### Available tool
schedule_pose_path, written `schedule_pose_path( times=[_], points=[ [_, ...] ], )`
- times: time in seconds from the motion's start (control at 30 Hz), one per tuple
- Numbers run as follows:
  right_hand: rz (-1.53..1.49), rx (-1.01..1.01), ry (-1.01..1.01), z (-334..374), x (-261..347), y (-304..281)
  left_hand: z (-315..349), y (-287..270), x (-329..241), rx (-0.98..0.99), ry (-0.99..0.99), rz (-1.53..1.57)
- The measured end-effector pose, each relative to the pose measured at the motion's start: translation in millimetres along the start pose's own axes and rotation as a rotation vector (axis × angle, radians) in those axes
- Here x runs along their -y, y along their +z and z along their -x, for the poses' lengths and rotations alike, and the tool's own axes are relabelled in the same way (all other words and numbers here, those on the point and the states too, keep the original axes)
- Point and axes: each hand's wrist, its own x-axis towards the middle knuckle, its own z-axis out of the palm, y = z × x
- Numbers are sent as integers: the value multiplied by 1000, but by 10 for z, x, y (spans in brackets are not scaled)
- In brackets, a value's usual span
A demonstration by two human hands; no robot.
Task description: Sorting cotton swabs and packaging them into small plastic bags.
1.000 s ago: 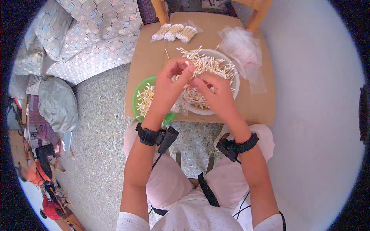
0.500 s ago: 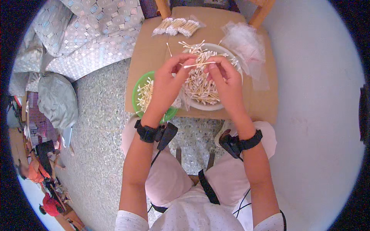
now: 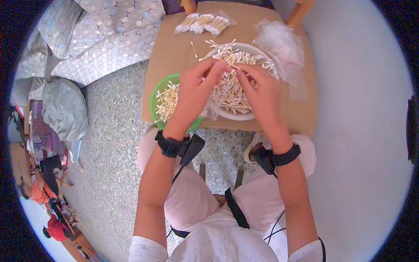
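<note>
Both hands meet over a white bowl [image 3: 275,72] heaped with cotton swabs [image 3: 231,94]. Between their fingertips is a cotton swab [image 3: 235,66], mostly covered by the fingers. My left hand [image 3: 198,85] pinches its left part, and my right hand [image 3: 262,87] pinches it from the right with thumb and forefinger. Just below my left hand, clear plastic [image 3: 213,110] shows at the bowl's near edge; whether that hand also holds it is hidden. A green bowl [image 3: 153,105] with more swabs stands to the left, partly behind my left forearm.
Everything stands on a cardboard-covered seat [image 3: 301,113]. Bundles of swabs in clear bags [image 3: 203,24] lie at the back, and clear plastic bags [image 3: 281,46] are piled at the back right. A pale wall [image 3: 358,109] rises on the right; patterned fabric [image 3: 113,48] hangs at the left.
The two hands have come closer together, and the swab that lay plainly across between them is now mostly covered by fingers. The view has shifted slightly.
</note>
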Motion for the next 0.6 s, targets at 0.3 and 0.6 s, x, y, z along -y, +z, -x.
schedule_pose_path(
  times=[0.3, 0.6],
  points=[
    [227, 38, -190, -8, 64, -49, -64, -27, 127, -5, -150, -149],
    [-200, 40, 135, -17, 146, -55, -115, -120, 193, 110, -38, 141]
  ],
)
